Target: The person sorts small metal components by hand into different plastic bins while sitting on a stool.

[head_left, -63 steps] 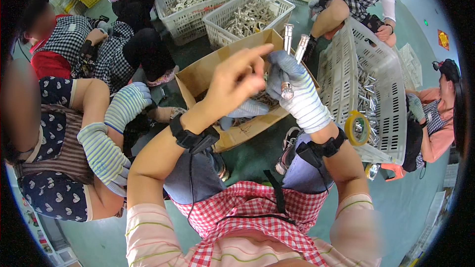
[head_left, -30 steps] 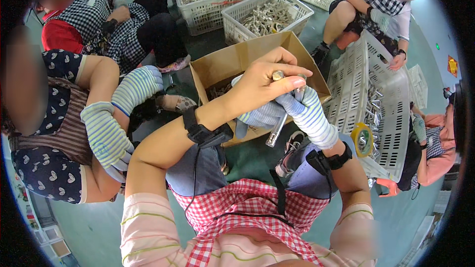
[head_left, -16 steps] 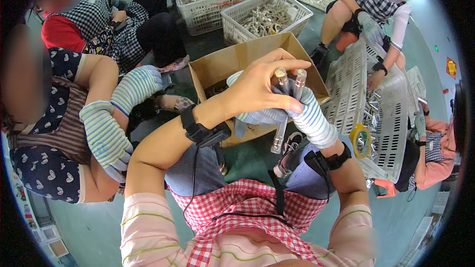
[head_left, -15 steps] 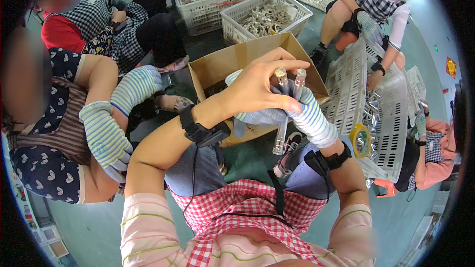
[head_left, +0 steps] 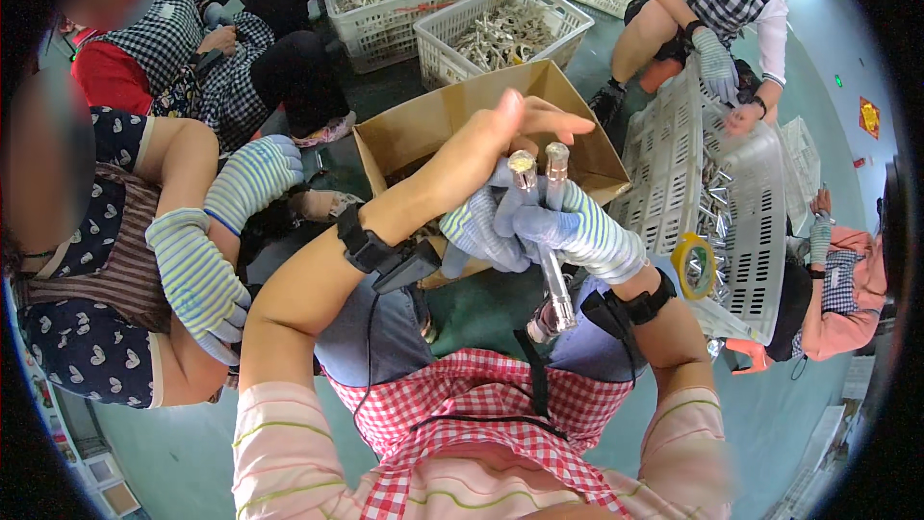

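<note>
Two shiny metal tubes (head_left: 553,274) stand nearly upright in front of me, their lower ends toward my lap. My right hand (head_left: 587,231), in a striped knitted glove, is closed around them below their upper ends. Another striped glove (head_left: 467,231) bunches against it on the left and looks loose, though its far side is hidden. My bare left hand (head_left: 515,125) is just above and behind the tube tops, fingers stretched to the right and apart. One bent fingertip shows close behind the left tube; I cannot tell whether it touches.
An open cardboard box (head_left: 491,116) stands beyond my hands. White crates of metal parts (head_left: 505,34) are behind it. A tilted crate (head_left: 664,193) with yellow tape (head_left: 693,267) is at my right. A gloved co-worker (head_left: 125,260) sits close on my left; others work around.
My left hand has let go of the tubes and lifted slightly, fingers straightening. My right gloved hand has closed around them, and their lower ends have come nearer me.
</note>
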Demonstrator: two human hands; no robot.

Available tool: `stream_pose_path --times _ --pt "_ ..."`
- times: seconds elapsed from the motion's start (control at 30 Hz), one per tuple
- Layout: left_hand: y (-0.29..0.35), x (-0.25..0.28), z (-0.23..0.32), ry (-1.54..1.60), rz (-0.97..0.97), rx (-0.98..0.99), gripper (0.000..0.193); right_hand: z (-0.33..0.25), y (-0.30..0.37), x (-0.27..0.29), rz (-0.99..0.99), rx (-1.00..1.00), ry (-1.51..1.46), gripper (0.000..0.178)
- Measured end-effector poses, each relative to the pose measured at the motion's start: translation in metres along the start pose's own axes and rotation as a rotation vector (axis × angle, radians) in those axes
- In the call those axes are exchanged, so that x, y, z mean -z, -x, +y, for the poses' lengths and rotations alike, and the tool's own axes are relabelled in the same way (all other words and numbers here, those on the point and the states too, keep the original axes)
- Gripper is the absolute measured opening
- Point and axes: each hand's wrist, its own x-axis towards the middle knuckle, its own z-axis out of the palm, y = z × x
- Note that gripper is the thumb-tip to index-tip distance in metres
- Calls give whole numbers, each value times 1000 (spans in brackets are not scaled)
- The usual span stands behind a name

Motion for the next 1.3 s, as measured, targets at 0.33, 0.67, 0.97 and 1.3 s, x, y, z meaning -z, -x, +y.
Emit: stream_pose_path --times 0.33,0.67,0.97,1.3 --pt "2 3 -12 33 -170 -181 54 -15 2 -7 -247 78 56 36" --pt "5 -9 -9 293 -264 -100 55 25 -18 -3 -552 244 -328 45" --pt "5 -12 -1 189 -62 -17 25 -1 4 15 -321 14 -58 34" --pt "9 -15 -4 127 37 -64 15 -10 2 6 -284 -17 16 28"
